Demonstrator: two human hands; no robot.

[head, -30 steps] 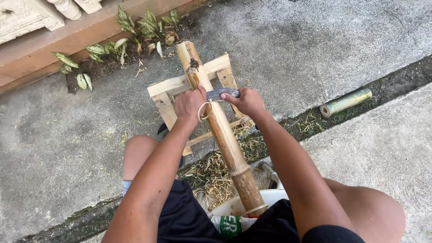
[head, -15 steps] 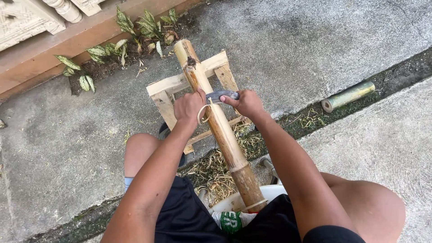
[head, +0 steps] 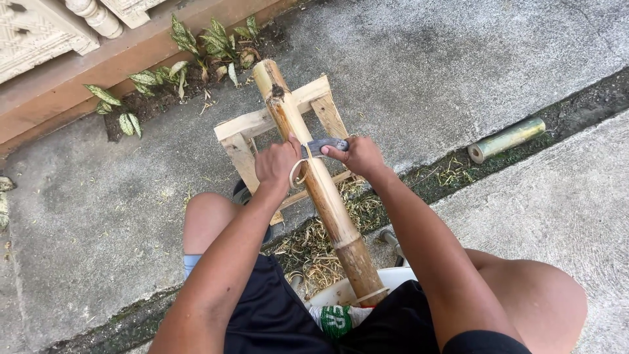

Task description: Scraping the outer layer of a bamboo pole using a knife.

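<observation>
Bare concrete (head: 98, 216) lies open to the left of the bamboo pole (head: 327, 196) — a hand could pass freely there. Ahead the wooden stand (head: 252, 124) blocks the way — to the right, a short bamboo piece (head: 508, 139) lies in the gutter.

Grey concrete (head: 498, 59) lies under me in flat daylight. Ahead, leafy plants (head: 196, 49) grow in soil along a brown ledge (head: 98, 78) beneath a carved pale wall (head: 33, 33). A dirt gutter (head: 576, 105) crosses right.

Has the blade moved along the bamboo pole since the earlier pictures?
Yes. The blade has slid slightly up the bamboo pole, away from the person; it now sits closer to the top crossbar of the wooden stand.
</observation>
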